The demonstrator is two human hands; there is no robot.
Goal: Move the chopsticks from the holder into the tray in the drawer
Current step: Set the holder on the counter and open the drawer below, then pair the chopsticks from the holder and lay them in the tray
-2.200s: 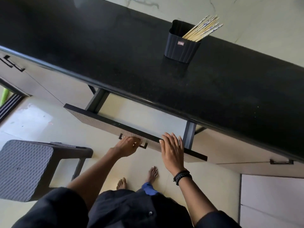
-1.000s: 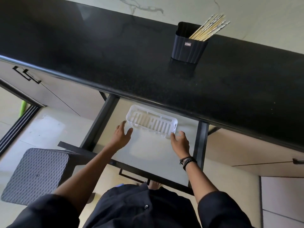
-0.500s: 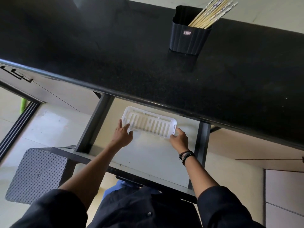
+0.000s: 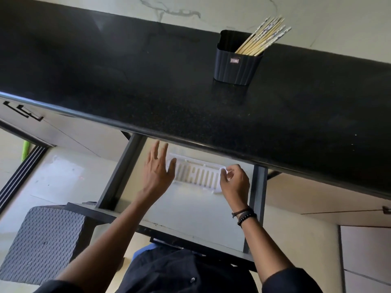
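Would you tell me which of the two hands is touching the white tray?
The right hand, wearing bracelets, pinches the white tray at its right end; the left hand hovers open.

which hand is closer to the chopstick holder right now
Right. The right hand is down in the drawer almost straight below the holder; the left hand is further off to the left.
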